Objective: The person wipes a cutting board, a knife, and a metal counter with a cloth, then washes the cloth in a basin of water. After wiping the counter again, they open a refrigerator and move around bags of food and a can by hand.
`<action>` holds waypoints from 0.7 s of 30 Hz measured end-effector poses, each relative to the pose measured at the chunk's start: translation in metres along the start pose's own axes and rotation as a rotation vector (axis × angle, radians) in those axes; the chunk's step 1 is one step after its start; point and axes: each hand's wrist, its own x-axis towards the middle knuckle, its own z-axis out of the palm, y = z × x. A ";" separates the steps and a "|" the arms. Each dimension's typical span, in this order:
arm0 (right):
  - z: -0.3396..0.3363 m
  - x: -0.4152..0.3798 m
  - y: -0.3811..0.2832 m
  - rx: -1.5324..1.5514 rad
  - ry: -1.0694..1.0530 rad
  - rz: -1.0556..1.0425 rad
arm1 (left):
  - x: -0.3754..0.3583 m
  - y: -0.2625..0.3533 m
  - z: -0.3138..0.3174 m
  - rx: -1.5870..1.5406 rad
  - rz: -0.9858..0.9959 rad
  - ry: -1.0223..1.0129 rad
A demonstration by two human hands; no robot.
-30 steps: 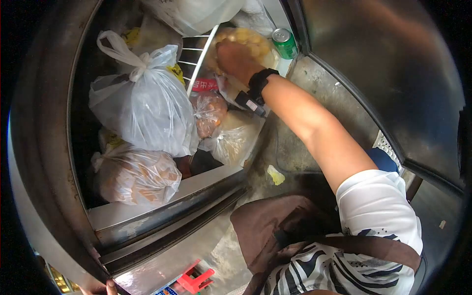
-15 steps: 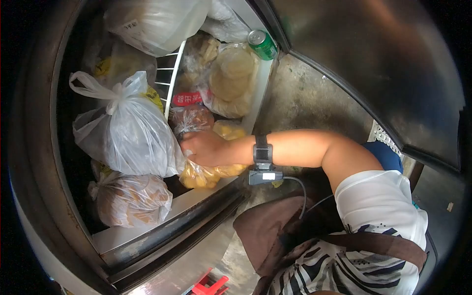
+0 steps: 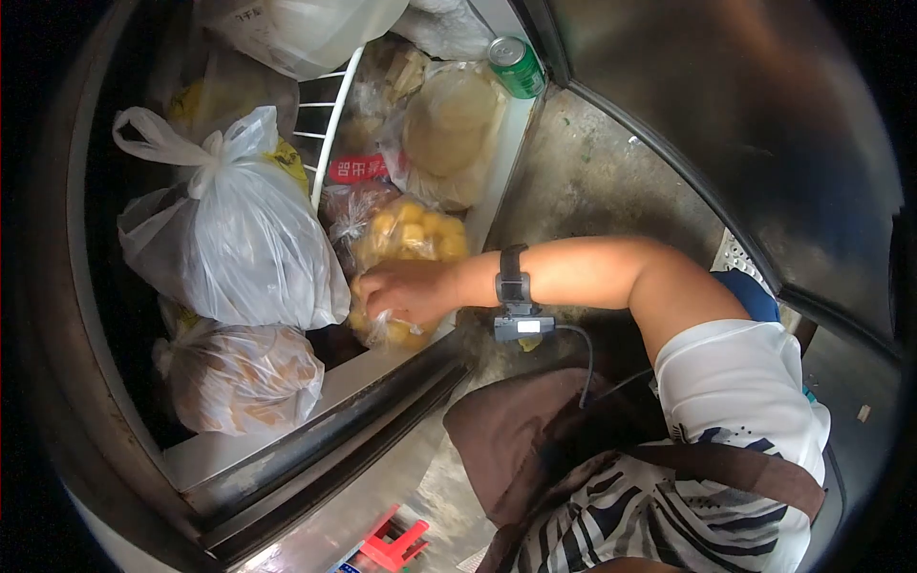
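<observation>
My right hand (image 3: 409, 291) reaches into an open fridge compartment, its fingers curled closed on the gathered plastic of a clear bag of yellow chunks (image 3: 416, 232). Parts of that bag bulge out on both sides of the hand. Just behind it lies a tied clear bag with reddish-brown contents (image 3: 359, 203), partly covered. To the left stands a large knotted white plastic bag (image 3: 244, 244). Below that sits a bag of light brown pieces (image 3: 250, 374). My left hand is out of view.
A white wire rack (image 3: 330, 134) divides the compartment. Beyond it is a bag of pale round sheets (image 3: 447, 129), with a green can (image 3: 516, 67) on the ledge. The metal door (image 3: 726, 115) hangs open at right. A red plastic object (image 3: 394, 542) is at the bottom.
My right hand has moved off the neck of the reddish-brown bag and onto the yellow bag. More of the yellow bag shows above the hand now. The view has shifted slightly.
</observation>
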 end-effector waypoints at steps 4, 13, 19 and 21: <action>0.000 -0.006 0.008 -0.327 0.053 0.079 | -0.006 -0.013 -0.001 0.007 -0.018 0.048; -0.008 0.022 -0.007 -0.280 0.292 -0.091 | -0.009 0.003 -0.001 -0.083 -0.245 0.002; 0.010 0.018 0.000 -0.365 0.190 -0.170 | -0.016 -0.010 -0.006 0.011 -0.247 0.011; 0.008 0.009 0.004 -0.503 -0.287 0.124 | -0.014 -0.005 -0.005 -0.013 -0.240 0.013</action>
